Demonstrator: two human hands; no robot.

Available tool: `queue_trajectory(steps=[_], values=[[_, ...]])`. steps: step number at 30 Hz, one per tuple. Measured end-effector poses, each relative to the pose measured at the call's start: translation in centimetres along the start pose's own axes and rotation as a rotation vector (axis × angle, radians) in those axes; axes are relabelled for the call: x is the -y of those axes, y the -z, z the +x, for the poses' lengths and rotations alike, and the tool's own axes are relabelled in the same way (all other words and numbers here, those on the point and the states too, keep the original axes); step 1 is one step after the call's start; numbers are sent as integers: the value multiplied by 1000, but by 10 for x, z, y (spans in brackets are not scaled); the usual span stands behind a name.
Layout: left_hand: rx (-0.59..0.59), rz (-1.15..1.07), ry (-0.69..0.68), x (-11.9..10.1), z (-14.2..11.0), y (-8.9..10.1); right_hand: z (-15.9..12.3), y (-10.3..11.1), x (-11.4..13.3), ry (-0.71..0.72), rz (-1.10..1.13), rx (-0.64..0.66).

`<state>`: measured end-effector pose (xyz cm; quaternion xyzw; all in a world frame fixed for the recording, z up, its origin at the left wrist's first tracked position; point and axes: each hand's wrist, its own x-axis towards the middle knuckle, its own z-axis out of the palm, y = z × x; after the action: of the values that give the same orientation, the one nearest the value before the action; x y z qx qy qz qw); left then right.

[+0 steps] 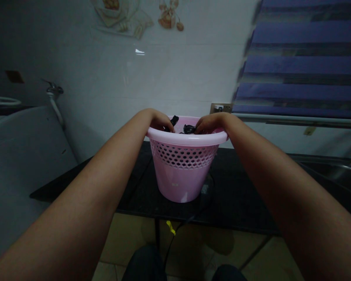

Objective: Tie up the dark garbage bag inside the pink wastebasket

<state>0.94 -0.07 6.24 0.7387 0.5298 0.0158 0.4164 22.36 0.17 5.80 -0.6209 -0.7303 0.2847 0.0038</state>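
Note:
A pink plastic basket (183,177) with a perforated upper wall stands on a dark table (240,195). Both my arms reach over its rim. My left hand (158,120) dips into the basket on the left side, fingers curled on a piece of black plastic (174,120) that sticks up above the rim. My right hand (210,123) is at the right side of the rim, fingers bent down onto another bit of the black plastic (189,128) inside. Most of what lies in the basket is hidden by its wall.
A white tiled wall (163,78) rises behind the table, with a socket (220,107) near the basket. A purple striped blind (304,58) hangs at the right. A tap (54,91) and a grey surface (20,156) are at the left. A cable (181,228) drops below the table.

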Motion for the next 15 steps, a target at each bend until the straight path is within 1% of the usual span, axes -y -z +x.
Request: queue_trajectory(steps=[2,7,11,15], values=[[-27,-18,10,-1,0,0,-2,-1,2,3,10,-14],[-49,-29,-11,-2,0,1,-6,-4,4,89,-2,-90],[-86,-54,-56,-2,-1,1,-3,-3,3,88,25,-190],[-124,-46,-79,-4,-2,1,-3,-2,4,92,48,-216]])
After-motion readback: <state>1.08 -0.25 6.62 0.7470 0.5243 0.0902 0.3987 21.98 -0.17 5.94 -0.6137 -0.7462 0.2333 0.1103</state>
